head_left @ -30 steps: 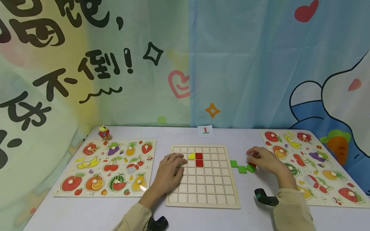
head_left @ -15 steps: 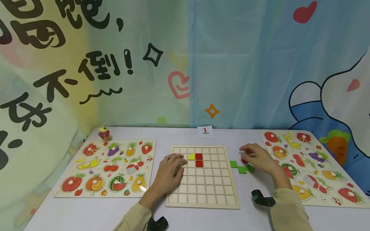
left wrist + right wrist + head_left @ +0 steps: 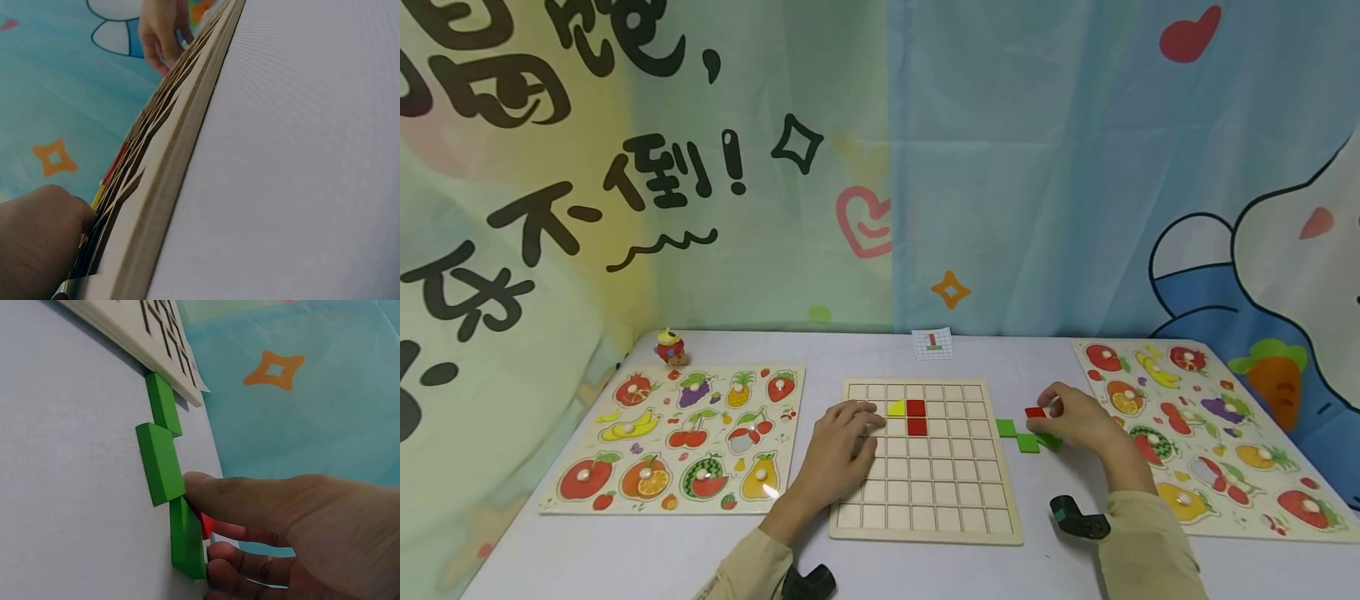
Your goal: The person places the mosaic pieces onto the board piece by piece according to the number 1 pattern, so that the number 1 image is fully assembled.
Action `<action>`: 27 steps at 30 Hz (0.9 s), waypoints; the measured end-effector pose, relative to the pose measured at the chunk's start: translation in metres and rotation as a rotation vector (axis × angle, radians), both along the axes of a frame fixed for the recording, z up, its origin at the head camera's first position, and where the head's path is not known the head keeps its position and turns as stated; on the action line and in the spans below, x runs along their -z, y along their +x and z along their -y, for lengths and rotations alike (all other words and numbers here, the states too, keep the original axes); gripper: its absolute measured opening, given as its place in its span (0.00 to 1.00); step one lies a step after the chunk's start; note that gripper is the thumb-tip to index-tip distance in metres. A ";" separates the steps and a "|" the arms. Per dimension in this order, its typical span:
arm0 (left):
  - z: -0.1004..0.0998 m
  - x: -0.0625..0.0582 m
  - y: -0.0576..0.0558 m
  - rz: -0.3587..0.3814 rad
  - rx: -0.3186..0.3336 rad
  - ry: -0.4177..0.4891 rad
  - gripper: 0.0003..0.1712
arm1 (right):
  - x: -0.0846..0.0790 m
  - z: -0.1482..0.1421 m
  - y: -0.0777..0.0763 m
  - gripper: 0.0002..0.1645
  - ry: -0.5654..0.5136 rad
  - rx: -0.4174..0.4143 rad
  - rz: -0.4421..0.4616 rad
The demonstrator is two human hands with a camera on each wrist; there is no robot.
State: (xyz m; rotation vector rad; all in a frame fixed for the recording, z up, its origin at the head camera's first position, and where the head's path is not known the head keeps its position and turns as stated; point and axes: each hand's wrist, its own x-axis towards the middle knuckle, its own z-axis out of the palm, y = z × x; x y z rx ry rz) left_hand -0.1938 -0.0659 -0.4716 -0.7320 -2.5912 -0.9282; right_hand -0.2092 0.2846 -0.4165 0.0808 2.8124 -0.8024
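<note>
My right hand [image 3: 1075, 421] pinches a red square tile [image 3: 1035, 412] between thumb and fingers. In the right wrist view the tile [image 3: 206, 526] is mostly hidden by the thumb. Green blocks lie just beside it: one [image 3: 1006, 427] by the board's edge, a second [image 3: 1028, 443], and a third [image 3: 1049, 442] partly under my hand. A wooden grid board [image 3: 955, 521] lies in the middle, holding a yellow piece with a slanted side [image 3: 897, 407] and two red squares [image 3: 917, 417]. My left hand [image 3: 842, 446] rests on the board's left edge, fingers loosely bent near the yellow piece.
A fruit puzzle board [image 3: 737, 433] lies left, and another [image 3: 1213, 454] lies right, partly behind my right forearm. A small card with a coloured grid pattern [image 3: 932, 342] sits behind the board. A small toy figure [image 3: 671, 347] stands at the back left.
My right hand reached left above the green blocks, then drew back slightly, with the red tile moving left and coming into clearer view. My left hand stays on the board.
</note>
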 end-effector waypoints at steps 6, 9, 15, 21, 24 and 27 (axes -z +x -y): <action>0.000 0.001 0.000 -0.011 0.003 -0.001 0.10 | 0.001 0.001 0.002 0.27 0.003 0.016 -0.007; 0.001 0.000 0.001 -0.011 0.005 -0.001 0.10 | 0.001 0.001 0.002 0.27 0.000 0.011 -0.017; 0.001 0.000 0.001 0.009 0.005 -0.012 0.11 | 0.001 0.004 0.002 0.25 -0.053 -0.015 -0.077; 0.000 -0.005 0.003 0.064 0.010 -0.103 0.25 | 0.001 0.010 -0.001 0.23 -0.107 -0.052 -0.154; 0.001 -0.008 0.004 0.069 0.047 -0.148 0.29 | -0.001 0.013 0.000 0.21 -0.131 -0.086 -0.175; 0.003 -0.009 0.004 0.086 0.090 -0.164 0.32 | -0.003 0.017 0.000 0.20 -0.150 -0.105 -0.202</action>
